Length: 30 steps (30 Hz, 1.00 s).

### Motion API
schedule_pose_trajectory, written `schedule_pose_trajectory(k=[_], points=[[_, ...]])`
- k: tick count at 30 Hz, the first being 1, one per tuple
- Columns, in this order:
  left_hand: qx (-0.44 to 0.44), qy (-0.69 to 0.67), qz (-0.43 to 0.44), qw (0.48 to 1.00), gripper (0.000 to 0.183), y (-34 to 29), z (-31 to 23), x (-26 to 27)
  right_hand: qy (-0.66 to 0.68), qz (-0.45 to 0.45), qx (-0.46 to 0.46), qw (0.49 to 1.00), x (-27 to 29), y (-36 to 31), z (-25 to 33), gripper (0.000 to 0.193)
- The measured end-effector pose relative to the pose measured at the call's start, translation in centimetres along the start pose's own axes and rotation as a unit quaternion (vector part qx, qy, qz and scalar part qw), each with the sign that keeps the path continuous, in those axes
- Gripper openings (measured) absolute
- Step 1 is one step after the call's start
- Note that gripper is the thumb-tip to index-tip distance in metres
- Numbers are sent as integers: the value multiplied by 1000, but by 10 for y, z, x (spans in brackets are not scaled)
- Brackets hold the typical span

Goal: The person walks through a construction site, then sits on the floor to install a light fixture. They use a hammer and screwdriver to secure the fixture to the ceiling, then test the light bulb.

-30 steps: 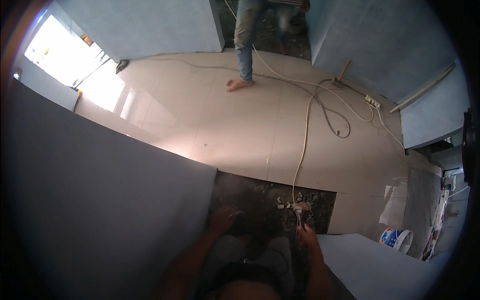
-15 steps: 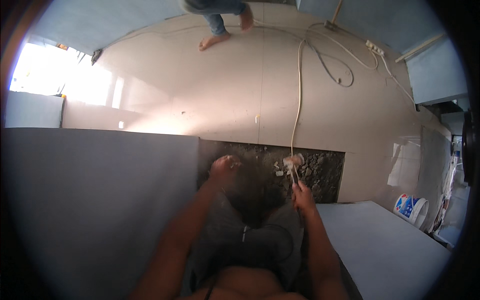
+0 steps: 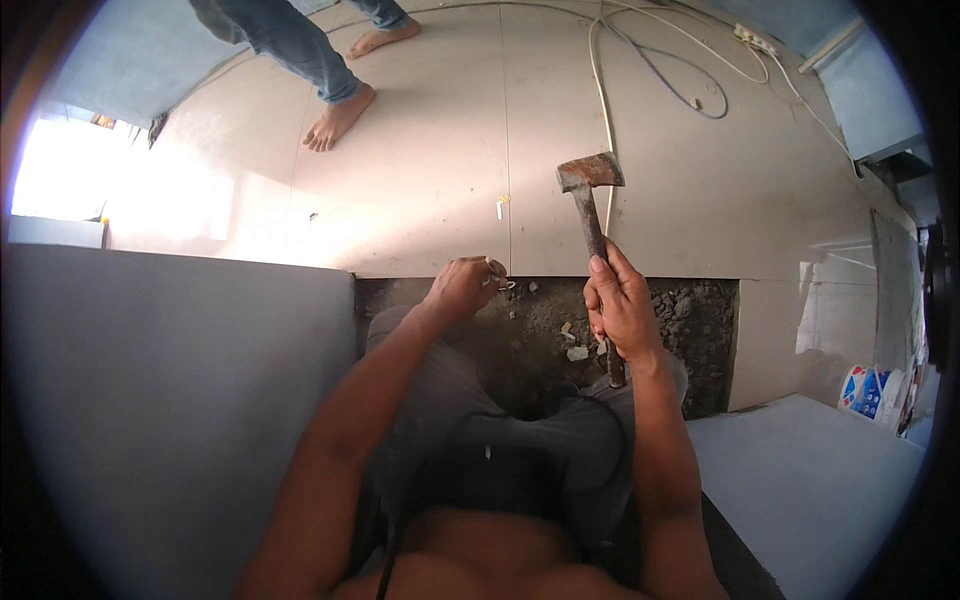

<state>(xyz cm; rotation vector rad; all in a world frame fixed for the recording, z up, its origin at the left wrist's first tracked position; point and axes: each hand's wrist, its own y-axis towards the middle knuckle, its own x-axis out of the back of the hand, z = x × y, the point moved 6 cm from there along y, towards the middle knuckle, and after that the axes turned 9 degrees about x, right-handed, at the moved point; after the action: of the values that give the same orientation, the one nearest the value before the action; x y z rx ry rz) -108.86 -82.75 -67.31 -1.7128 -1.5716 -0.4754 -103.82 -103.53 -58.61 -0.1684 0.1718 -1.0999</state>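
Observation:
My right hand (image 3: 620, 305) is wrapped around the dark handle of a hatchet (image 3: 592, 205). The hatchet's rusty head is raised above the tiled floor, its flared edge to the right and its blunt end to the left. My left hand (image 3: 462, 290) is closed at the far edge of a dug-out strip of rubble (image 3: 690, 320). A small round, pale end (image 3: 494, 268) shows at its fingers; the rest of that thing is hidden, so its kind is unclear. Broken pale chips (image 3: 577, 353) lie in the dirt between my hands.
Another person's bare foot (image 3: 340, 118) stands on the glossy tiles (image 3: 420, 180) ahead. Cables (image 3: 640, 60) and a power strip (image 3: 752, 40) lie at the far right. Grey slabs flank me, left (image 3: 190, 400) and right (image 3: 800, 465). A white bucket (image 3: 862, 390) sits at the right.
My right hand has lifted the hatchet from the rubble to above the floor. My left hand shows slightly farther up and right. The other person has stepped left and nearer. The view has shifted.

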Motion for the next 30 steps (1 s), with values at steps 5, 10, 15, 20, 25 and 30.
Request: schedule_pose_trajectory(k=[5, 10, 15, 20, 25, 30], points=[[-60, 38, -27, 997, 16, 10, 4, -5, -221, -7, 140, 965, -4, -22, 9, 34], [13, -27, -41, 999, 21, -3, 14, 17, -282, -52, 221, 932, -6, -58, 26, 26], [135, -250, -161, 945, 24, -44, 52, 103, -254, -74, 208, 942, -4, -70, 16, 25], [82, -205, -114, 969, 25, -38, 61, 87, -178, -76, 130, 972, -11, -59, -16, 27], [85, -82, -51, 992, 24, -23, 46, 43, -122, -50, 101, 986, -22, -39, -33, 25], [74, -105, 0, 992, 26, -16, 41, 14, 97, -41, -34, 994, -13, -45, -21, 26]])
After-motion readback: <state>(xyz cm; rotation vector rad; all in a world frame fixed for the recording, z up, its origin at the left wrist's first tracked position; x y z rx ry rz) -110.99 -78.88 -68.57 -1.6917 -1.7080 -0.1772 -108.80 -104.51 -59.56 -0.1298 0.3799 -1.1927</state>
